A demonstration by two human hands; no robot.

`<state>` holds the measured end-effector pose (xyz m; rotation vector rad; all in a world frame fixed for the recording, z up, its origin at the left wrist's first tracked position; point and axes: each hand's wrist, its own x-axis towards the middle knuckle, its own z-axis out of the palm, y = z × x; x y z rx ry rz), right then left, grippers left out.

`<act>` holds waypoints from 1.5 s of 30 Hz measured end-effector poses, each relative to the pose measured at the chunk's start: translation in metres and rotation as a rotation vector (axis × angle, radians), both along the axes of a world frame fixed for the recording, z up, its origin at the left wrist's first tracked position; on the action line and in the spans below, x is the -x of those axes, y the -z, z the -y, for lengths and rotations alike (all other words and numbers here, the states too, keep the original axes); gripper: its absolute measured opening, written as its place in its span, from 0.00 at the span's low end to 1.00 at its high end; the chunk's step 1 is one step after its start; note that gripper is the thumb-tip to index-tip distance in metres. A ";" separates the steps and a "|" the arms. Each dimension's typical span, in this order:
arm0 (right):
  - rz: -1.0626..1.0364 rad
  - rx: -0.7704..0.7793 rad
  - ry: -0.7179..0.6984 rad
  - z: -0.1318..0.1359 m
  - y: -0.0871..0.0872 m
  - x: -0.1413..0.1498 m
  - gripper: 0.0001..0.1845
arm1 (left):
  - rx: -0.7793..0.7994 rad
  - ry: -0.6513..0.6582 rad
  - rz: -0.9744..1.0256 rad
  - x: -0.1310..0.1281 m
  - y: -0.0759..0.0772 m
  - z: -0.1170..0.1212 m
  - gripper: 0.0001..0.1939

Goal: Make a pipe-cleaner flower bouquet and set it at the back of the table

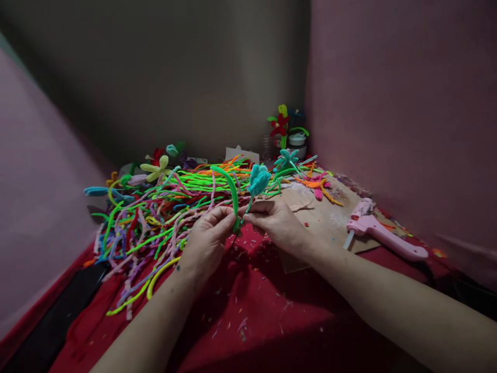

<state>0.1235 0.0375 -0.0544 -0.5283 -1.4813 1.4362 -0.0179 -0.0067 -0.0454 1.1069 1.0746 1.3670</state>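
Over red cloth point(248, 311), we see the left hand point(209, 238) pinching a green leaf point(230, 185) and the right hand point(282, 226) pinching the stem point(250, 204) of a seemingly finished turquoise bloom point(259, 180), wire point(234, 240) below apparently unwrapped.

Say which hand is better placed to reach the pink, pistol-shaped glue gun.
Right hand, probably: the pink glue gun lies right of it, farther from the left hand. It holds the turquoise fuzzy flower by its stem, though.

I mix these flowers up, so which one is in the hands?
The bunched turquoise flower, its stem pinched in the right hand. The spread-petalled turquoise flower farther back and the pale yellow flower at left are not held.
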 end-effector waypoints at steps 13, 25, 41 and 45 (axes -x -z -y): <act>-0.029 0.054 -0.072 0.006 -0.008 -0.003 0.11 | 0.044 0.067 0.075 -0.011 0.000 0.004 0.07; -0.089 0.061 -0.082 0.001 0.004 -0.001 0.17 | 0.069 0.077 -0.005 -0.013 -0.002 0.007 0.10; -0.147 0.117 -0.019 0.001 0.000 -0.002 0.14 | 0.014 0.051 -0.103 -0.011 -0.005 0.011 0.12; -0.140 0.131 -0.002 0.000 0.000 -0.002 0.14 | -0.039 0.024 -0.195 -0.011 -0.001 0.009 0.13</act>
